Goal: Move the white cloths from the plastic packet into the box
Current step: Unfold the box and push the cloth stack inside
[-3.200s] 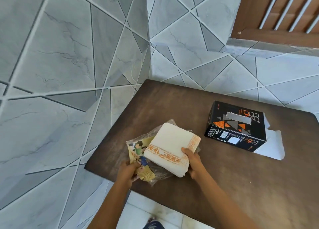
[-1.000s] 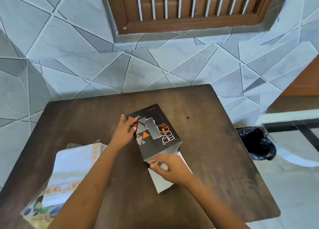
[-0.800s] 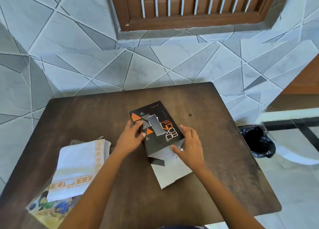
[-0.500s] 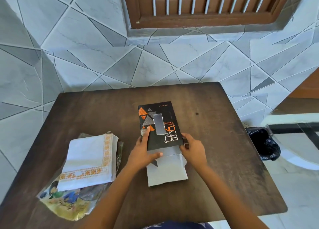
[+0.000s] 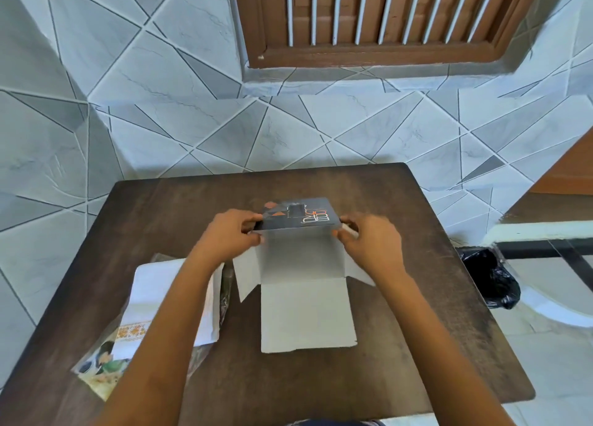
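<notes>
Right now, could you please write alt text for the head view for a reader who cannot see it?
Both hands, left hand and right hand, hold a black box with its white flaps open toward the camera on a dark wooden table. Folded white cloths lie on a plastic packet at the left.

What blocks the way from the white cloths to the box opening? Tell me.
Only the left forearm crosses above the white cloths. The box is open toward the person, flaps spread, and bare table lies between them.
</notes>
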A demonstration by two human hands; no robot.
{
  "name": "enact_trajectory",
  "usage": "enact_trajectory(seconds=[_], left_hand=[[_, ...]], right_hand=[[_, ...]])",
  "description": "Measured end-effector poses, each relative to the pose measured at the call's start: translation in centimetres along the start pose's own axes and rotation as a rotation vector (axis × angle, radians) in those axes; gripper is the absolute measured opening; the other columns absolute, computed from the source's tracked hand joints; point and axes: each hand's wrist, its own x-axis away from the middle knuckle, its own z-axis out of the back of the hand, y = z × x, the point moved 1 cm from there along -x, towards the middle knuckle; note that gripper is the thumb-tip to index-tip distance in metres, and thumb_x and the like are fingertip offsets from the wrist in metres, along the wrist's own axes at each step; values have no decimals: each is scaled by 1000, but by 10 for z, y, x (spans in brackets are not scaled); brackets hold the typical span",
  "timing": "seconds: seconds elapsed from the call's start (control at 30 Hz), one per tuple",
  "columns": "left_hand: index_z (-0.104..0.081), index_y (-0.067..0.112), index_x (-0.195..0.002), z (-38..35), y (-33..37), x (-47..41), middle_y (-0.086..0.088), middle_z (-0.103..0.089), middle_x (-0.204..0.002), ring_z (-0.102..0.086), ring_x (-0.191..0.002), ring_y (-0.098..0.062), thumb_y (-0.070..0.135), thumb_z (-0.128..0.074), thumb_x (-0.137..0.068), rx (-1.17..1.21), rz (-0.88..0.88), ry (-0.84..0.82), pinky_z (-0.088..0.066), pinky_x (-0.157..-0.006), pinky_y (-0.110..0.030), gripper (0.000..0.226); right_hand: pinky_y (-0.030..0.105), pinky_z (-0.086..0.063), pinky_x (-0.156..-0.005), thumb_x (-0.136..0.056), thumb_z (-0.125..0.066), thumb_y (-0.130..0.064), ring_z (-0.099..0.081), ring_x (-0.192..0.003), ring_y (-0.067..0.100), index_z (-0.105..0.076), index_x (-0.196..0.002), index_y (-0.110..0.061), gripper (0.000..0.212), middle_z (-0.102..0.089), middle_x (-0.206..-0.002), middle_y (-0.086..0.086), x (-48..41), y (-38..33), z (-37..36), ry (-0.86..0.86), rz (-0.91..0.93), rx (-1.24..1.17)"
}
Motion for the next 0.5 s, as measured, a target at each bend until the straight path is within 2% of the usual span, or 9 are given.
enact_trajectory(seconds=[0.1,0.17,0.27,0.33,0.4,0.5], left_hand=[[-63,14,-118,28,17,-2,-2,-65,-103,-59,-93,-12,18,-69,-80,-142,-41,-182,-41,-80,-21,38],[-67,14,-111,37,21,-7,1,-65,-94,-58,-81,-11,20,-70,-80,-213,-64,-295,-42,-65,-17,32],[-68,16,-103,37,17,-14,3,-67,-88,-61,-74,-10,21,-72,-78,-204,-74,-389,-43,-60,-15,25],[-67,15,-98,34,14,-18,6,-66,-85,-63,-78,-14,24,-73,-77,-112,-57,-341,-44,-61,-18,24],[-65,13,-96,31,12,-20,6,-64,-85,-61,-80,-13,27,-74,-76,-66,-60,-240,-43,-62,-18,26],[-63,15,-92,21,14,-22,1,-63,-92,-59,-89,-18,27,-74,-75,-84,-126,-33,-43,-68,-22,23]], right_hand=[[26,-39,-66,-79,-67,-35,-62,-89,26,-72,-93,-19,22,-71,-93,6,-13,-12,32,-56,2,-13],[26,-40,-67,-76,-68,-35,-62,-91,24,-73,-92,-17,24,-71,-94,5,-20,-12,40,-130,-5,-52],[29,-43,-64,-75,-71,-35,-63,-85,23,-74,-88,-12,26,-70,-87,6,-25,-5,31,-217,-32,-89],[28,-43,-65,-76,-70,-35,-63,-88,22,-73,-90,-14,25,-70,-90,3,-25,4,23,-187,-60,-119],[29,-46,-73,-76,-70,-37,-63,-96,19,-71,-94,-17,26,-71,-99,-1,-24,13,18,-107,-70,-143],[31,-46,-76,-76,-70,-40,-60,-99,23,-66,-101,-18,34,-66,-107,2,-19,19,13,86,64,7]])
